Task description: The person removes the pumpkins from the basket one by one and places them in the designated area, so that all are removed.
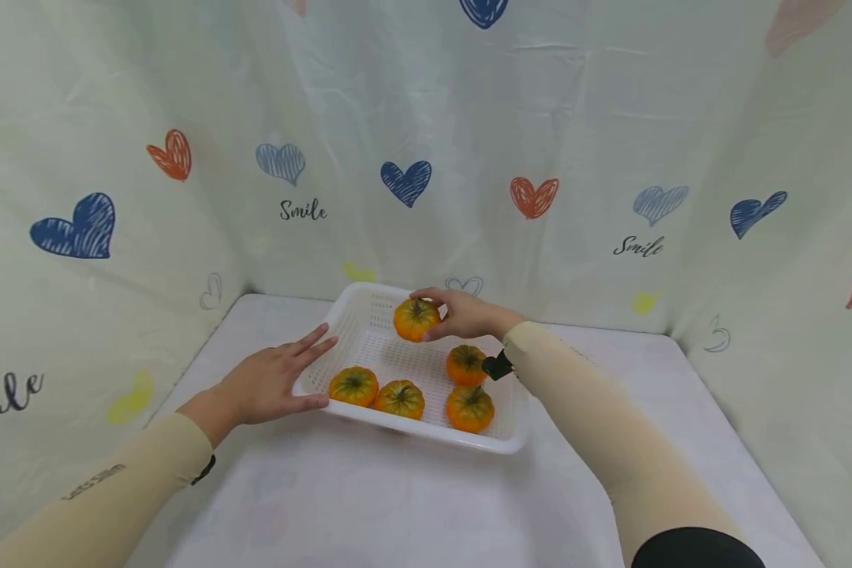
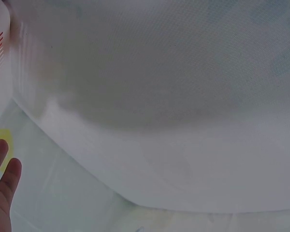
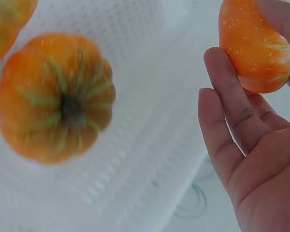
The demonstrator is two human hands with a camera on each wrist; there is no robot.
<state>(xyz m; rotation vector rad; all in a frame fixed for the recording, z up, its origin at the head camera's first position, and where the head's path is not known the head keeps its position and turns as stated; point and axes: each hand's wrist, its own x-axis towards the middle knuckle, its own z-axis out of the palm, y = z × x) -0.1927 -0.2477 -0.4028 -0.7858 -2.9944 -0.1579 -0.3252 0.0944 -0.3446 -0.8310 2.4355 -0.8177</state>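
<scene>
My right hand [image 1: 465, 314] grips a small orange pumpkin [image 1: 416, 319] between thumb and fingers, over the back part of a white plastic basket [image 1: 426, 433]. In the right wrist view the held pumpkin [image 3: 255, 48] shows its orange side, partly covered by the thumb. Spread and fairly straight, the fingers of my left hand [image 1: 275, 382] lie at the basket's left rim, with the thumb at the front left corner. Two pumpkins, one left [image 1: 353, 386] and one beside it [image 1: 400, 399], sit along the front wall. Two more, a rear one [image 1: 465, 364] and a front one [image 1: 469, 409], sit at the right.
The basket stands on a white-covered table [image 1: 312, 497]. A pale curtain [image 1: 468, 102] printed with hearts and "Smile" lettering encloses the table at the back and both sides. My right forearm [image 1: 603, 426] reaches over the basket's right rim.
</scene>
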